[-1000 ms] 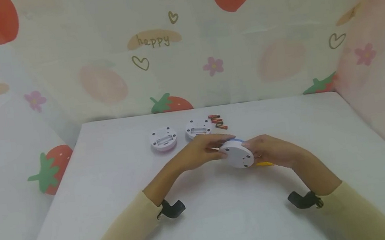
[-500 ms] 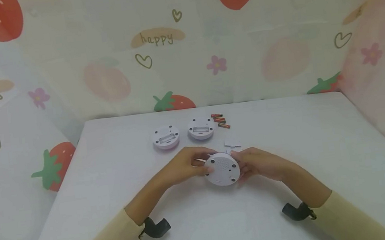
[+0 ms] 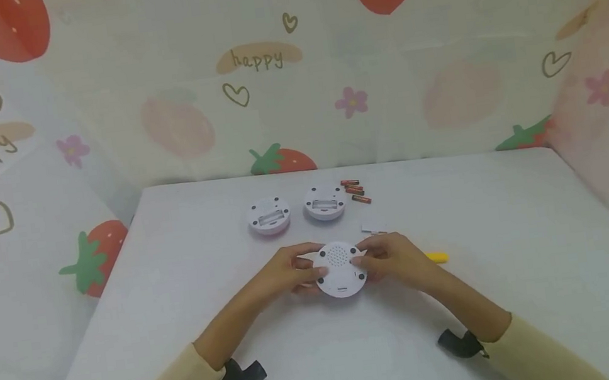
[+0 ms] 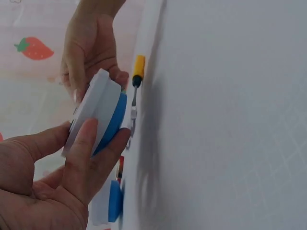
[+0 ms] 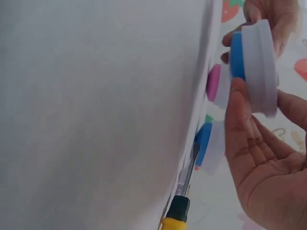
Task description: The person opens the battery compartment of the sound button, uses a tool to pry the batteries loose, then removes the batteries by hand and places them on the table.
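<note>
In the head view I hold a round white plastic device (image 3: 340,271) with its face of speaker holes and dark round feet turned up. My left hand (image 3: 286,273) grips its left side, the thumb lying on the face. At the right side my right hand (image 3: 395,260) pinches the rim, thumb likewise on the face. A blue layer shows on the underside of the device (image 4: 98,112) in the left wrist view. The device is raised off the table in both wrist views. Just past my right hand lies a screwdriver (image 3: 437,257) with a yellow handle, its shaft hidden here.
Two similar round devices, a left one (image 3: 269,216) and a right one (image 3: 325,203), lie with battery slots exposed. Several red-and-black batteries (image 3: 355,191) sit beside them. A small white plastic piece (image 3: 373,228) lies behind my right hand. The table's far edge (image 3: 420,159) meets a printed backdrop.
The device has come down and left, toward me, and its face has turned from tilted to facing up at the head camera. Both hands have moved with it, keeping their grip.
</note>
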Available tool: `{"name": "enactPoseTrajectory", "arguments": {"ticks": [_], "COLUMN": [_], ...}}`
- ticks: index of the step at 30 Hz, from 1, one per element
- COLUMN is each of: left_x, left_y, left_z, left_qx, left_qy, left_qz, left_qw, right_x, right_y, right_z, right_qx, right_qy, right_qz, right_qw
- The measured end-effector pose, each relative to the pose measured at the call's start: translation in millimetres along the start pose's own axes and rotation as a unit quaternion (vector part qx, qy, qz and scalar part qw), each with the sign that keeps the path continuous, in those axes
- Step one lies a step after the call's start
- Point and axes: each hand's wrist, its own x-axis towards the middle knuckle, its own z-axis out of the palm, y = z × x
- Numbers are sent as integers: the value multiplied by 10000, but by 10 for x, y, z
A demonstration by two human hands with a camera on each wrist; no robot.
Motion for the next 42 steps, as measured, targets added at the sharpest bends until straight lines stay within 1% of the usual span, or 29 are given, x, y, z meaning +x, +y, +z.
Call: {"name": "enactPoseTrajectory", "arguments": {"ticks": [3,8,10,13,16,19,22,26,30,36,39,42], "left_x": [2,-19,-22,-25,-36,-48,-43,-22,0,22,45,67], "left_y": [-26,-60,-76,-90,-98,-106,-136,-180,-215,-253,-301,-360], "left_z": [28,33,27,30,61,82,86,77,69,71,73,78], "left_qx": [71,187,388,911,1540,2025,2005,1489,1179,911,826,808], "left_qy": [-109,-380,-513,-613,-574,-574,-611,-701,-745,-882,-952,-945], "left_qz": [148,594,818,1238,1612,1805,1846,1775,1752,1693,1723,1807], "left_qw": [9998,9973,9946,9862,9731,9608,9602,9703,9746,9774,9769,9756], "right_x": [6,14,16,22,23,18,17,0,-10,-31,-38,-40], "right_y": [6,32,45,65,72,65,66,59,58,50,38,19], "right_z": [24,1,-13,-25,-27,-28,-29,-30,-28,4,26,47], "right_qx": [-98,84,163,308,479,576,648,523,402,429,516,557], "right_qy": [31,-205,-279,-383,-506,-603,-671,-749,-780,-655,-563,-492], "right_qz": [214,414,470,548,622,639,617,567,544,642,731,827], "right_qw": [9997,9989,9984,9973,9956,9945,9937,9942,9947,9949,9944,9938]}}
